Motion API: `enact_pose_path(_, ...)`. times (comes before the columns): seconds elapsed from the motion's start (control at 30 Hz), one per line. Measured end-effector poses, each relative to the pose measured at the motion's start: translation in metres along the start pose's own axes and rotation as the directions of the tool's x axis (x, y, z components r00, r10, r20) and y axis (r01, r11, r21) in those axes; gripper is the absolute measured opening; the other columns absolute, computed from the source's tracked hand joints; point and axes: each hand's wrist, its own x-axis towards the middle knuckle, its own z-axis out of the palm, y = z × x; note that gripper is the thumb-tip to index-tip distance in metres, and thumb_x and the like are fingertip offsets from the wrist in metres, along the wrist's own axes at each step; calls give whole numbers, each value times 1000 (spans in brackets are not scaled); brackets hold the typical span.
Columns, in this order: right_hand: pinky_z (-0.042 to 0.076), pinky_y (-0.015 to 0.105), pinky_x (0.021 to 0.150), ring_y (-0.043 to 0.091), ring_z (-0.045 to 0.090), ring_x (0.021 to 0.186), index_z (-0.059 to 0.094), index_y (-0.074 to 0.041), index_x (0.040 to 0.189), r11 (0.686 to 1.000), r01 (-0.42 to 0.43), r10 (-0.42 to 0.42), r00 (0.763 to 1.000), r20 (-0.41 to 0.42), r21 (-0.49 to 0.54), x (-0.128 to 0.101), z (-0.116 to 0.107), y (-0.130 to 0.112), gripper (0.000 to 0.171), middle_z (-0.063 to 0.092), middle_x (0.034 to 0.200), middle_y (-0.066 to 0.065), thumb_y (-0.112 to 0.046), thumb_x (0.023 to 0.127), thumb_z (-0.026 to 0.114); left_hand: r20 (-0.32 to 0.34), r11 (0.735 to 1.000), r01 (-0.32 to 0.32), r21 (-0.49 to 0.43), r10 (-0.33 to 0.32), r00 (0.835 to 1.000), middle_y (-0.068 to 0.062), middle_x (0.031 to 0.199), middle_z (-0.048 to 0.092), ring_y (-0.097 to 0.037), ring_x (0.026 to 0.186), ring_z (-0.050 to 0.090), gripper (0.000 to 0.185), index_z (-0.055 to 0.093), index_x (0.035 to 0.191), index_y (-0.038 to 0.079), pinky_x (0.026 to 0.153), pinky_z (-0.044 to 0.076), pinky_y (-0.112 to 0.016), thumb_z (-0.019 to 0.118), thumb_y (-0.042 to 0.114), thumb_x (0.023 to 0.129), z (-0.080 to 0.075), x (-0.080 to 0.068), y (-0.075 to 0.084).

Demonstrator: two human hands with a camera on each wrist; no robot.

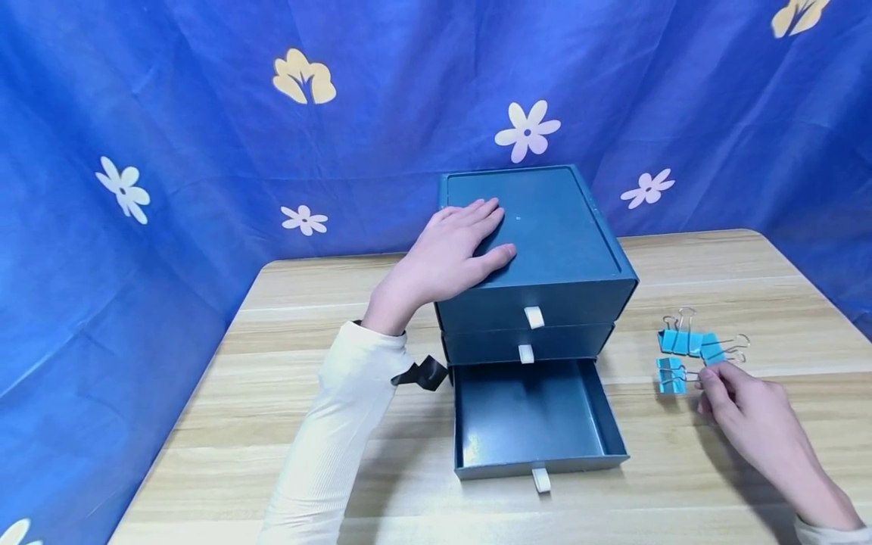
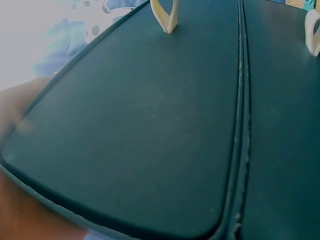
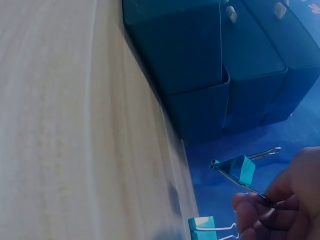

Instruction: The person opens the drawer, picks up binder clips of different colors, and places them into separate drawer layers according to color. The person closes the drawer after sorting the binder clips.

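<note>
My left hand rests on top of a dark teal drawer cabinet, fingers stretched out over its left side. In the left wrist view the cabinet's drawer fronts fill most of the picture. Right of the cabinet, my right hand pinches a light-blue binder clip by one wire handle. The right wrist view shows this clip lifted off the table, its handles spread apart. Just behind it, more blue binder clips lie on the wooden table.
The cabinet's bottom drawer is pulled out, with nothing in it. Above it, the middle drawer and top drawer are closed; each drawer has a white pull tab. A blue flowered cloth hangs behind the table.
</note>
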Motion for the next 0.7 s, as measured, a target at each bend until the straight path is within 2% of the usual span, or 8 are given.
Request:
enact_pose_path(0.27, 29, 25, 49, 5, 40, 49, 56, -19, 72, 999, 22, -22, 1000, -7, 46, -3, -1, -9, 34, 51, 57, -8, -21, 103, 44, -4, 1000, 0, 0, 0, 1000, -6, 159, 22, -18, 147, 14, 63, 28, 152, 9, 117, 10, -34, 39, 45, 101, 2, 1, -1)
enact_pose_path(0.47, 30, 19, 52, 4, 42, 48, 57, -20, 72, 989, 93, -87, 995, -54, 118, -8, 3, -19, 30, 49, 55, -13, -14, 101, 49, -5, 1000, 3, 0, -3, 1000, -6, 159, 22, -18, 147, 15, 63, 28, 152, 9, 116, 11, -34, 40, 44, 101, 3, 1, 0)
enact_pose_path(0.7, 30, 19, 48, 3, 40, 46, 56, -20, 76, 975, 129, -125, 992, -34, 182, -13, 7, -32, 27, 46, 56, -13, -12, 101, 49, -10, 1000, 8, 11, -8, 1000, -6, 158, 23, -18, 147, 15, 63, 29, 152, 9, 116, 11, -34, 40, 45, 101, 3, 2, 0)
